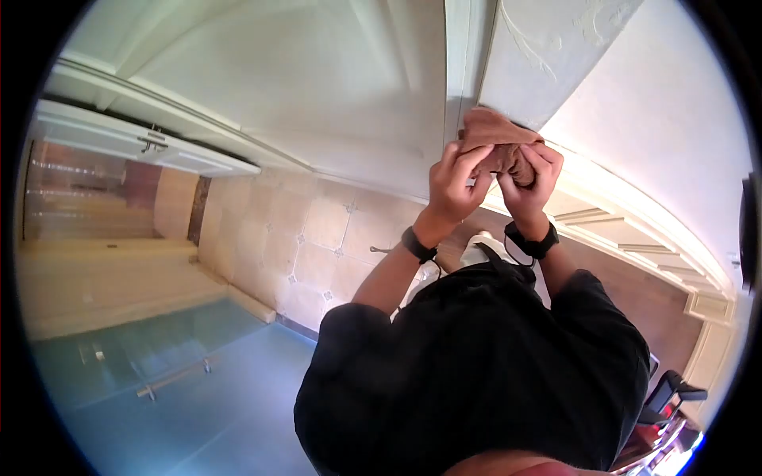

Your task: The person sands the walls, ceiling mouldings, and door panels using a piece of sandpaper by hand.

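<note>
A brown cloth (pixel 498 131) is bunched up between my two hands, in front of a pale wall corner. My left hand (pixel 454 184) grips its left side, fingers curled into the folds. On the other side my right hand (pixel 533 178) pinches the fabric, with the thumb toward the middle. Part of the cloth spreads upward past my fingers, close to the grey-white wall strip (pixel 540 59); whether it touches the wall I cannot tell. Black bands sit on both wrists.
A white panelled wall (pixel 317 95) lies to the left of the corner. Below are beige floor tiles (pixel 317 226). An open white door (pixel 143 143) and a bluish glass panel (pixel 190 397) with a handle stand at left. Cream moulding (pixel 635 214) runs along the right; a black chair (pixel 671 393) is at lower right.
</note>
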`<state>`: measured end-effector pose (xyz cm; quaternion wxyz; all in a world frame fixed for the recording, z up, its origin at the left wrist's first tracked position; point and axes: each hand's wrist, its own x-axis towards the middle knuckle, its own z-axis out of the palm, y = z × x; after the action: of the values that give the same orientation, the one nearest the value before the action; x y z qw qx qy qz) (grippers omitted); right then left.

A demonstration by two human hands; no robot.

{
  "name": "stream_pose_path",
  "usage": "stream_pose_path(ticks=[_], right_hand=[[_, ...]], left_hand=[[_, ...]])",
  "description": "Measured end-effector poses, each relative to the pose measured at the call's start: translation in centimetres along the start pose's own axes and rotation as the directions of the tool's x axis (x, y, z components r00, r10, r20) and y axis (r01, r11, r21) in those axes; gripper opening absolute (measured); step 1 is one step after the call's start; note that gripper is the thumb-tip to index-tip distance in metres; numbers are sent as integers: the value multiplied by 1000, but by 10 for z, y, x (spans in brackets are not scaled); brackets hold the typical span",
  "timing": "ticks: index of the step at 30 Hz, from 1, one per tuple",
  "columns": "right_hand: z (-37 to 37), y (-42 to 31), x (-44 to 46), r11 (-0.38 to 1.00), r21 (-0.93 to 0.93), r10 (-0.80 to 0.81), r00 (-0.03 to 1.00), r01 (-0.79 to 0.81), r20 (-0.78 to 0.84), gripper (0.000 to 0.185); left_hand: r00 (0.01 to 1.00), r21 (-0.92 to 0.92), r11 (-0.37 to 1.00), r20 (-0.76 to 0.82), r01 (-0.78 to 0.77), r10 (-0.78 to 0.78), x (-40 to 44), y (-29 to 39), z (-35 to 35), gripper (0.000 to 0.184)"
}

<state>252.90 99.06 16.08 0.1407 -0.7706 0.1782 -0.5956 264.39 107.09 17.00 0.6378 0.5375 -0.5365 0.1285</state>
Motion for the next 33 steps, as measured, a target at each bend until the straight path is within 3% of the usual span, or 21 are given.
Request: stream_pose_path(ticks=[5,10,13,16,18,23,25,27,31,33], right_hand=[[26,-35,26,999,6,43,995,-44,95,58],[53,-26,7,1000,-11,-13,988,15,153,56],[61,-22,-6,998,59,-6,961,-11,276,53],[75,-32,-8,979,119,112,923,-167,368,56],[87,-40,-1,954,177,152,896,-244,417,59],[128,-59,31,933,307,74,937,-186,342,57],[145,-65,48,932,334,45,959,-141,280,57],[157,-65,63,945,306,47,976,-112,211,58],[180,-61,70,981,161,103,994,-106,27,60],[195,-48,55,927,55,357,916,-372,184,53]], left_hand=[[992,-4,999,-116,47,-47,25,-12,-22,44],[955,-132,947,-15,292,-297,-4,-55,-18,40],[926,-24,927,67,375,-373,-18,-64,-36,43],[922,46,930,122,364,-367,-12,-74,-64,43],[949,135,945,67,298,-309,3,-79,-81,42],[974,168,960,-60,224,-216,51,-82,-112,43],[989,176,977,-105,120,-103,71,-91,-116,44],[989,146,985,-132,87,-68,93,-101,-116,45],[999,74,997,-16,38,-37,128,-111,-100,43],[999,21,999,19,-50,50,123,-135,-96,41]])
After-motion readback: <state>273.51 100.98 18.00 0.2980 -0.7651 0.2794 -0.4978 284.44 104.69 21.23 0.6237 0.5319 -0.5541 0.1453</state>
